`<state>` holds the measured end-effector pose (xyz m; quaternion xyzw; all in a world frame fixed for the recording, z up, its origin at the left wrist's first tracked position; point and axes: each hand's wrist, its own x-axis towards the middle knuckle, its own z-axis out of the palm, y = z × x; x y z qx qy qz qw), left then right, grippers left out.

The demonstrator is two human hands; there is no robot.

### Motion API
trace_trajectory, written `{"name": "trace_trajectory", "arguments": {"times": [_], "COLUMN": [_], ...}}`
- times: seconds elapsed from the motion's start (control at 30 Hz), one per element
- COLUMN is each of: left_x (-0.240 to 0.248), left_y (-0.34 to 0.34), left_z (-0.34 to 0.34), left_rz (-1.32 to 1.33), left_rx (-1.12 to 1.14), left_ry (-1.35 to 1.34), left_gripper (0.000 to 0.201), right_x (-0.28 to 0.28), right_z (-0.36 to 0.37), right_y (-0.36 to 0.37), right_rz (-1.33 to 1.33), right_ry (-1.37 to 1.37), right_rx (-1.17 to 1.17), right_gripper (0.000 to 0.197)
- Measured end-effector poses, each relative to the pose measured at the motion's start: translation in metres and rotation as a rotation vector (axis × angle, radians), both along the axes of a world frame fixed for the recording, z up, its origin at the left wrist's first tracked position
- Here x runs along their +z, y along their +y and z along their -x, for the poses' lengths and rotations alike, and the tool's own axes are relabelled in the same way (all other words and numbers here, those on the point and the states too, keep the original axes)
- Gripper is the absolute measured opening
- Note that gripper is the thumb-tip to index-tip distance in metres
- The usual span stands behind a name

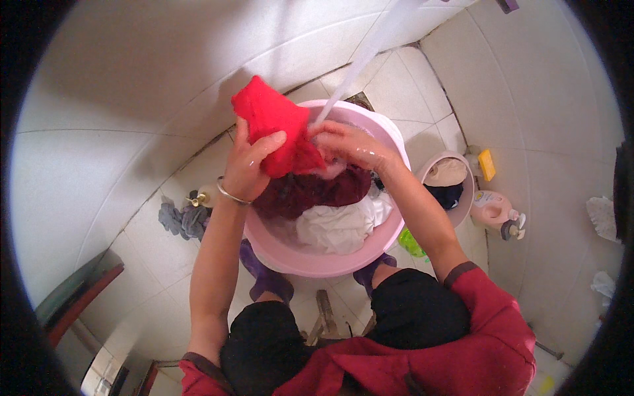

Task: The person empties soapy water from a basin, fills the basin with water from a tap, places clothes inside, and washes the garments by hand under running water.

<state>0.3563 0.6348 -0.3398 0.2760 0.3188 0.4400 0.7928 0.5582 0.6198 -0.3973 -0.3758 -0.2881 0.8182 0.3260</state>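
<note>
My left hand (249, 160) grips a bright red cloth garment (274, 125) above the left side of a pink basin (317, 267), its thumb lying across the fabric. My right hand (354, 146) is wet, its curled fingers on the lower right edge of the same red garment. A stream of water (353, 76) falls from above between the two hands, beside the red cloth. Below them in the basin lie a dark maroon garment (330, 189) and a white garment (340, 226), both wet and bunched up.
A small pink bucket (467, 198) with beige and dark cloth stands to the right, near a pink pump bottle (495, 210) and a yellow box-shaped item (487, 165). Grey cloth (181, 219) lies at left. A floor drain (360, 100) is behind the basin; tiled walls rise around.
</note>
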Motion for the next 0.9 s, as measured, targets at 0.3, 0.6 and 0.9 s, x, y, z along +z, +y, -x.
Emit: {"name": "trace_trajectory", "arguments": {"times": [0.3,0.6,0.9], "left_x": [-0.004,-0.069,-0.051], "left_y": [0.031,0.001,-0.016], "left_z": [-0.01,-0.003,-0.016], "left_rz": [0.079,-0.185,-0.242], "left_rx": [-0.106,-0.231,-0.711], "left_ry": [-0.176,1.164,0.649], "left_gripper": [0.028,0.02,0.026], "right_x": [0.003,0.017,0.009], "right_z": [0.023,0.002,0.01], "right_y": [-0.02,-0.016,0.01], "right_rz": [-0.039,0.268,-0.124], "right_ry": [0.075,0.587,0.016], "right_rx": [0.154,-0.143,-0.245], "right_gripper": [0.04,0.043,0.031]}}
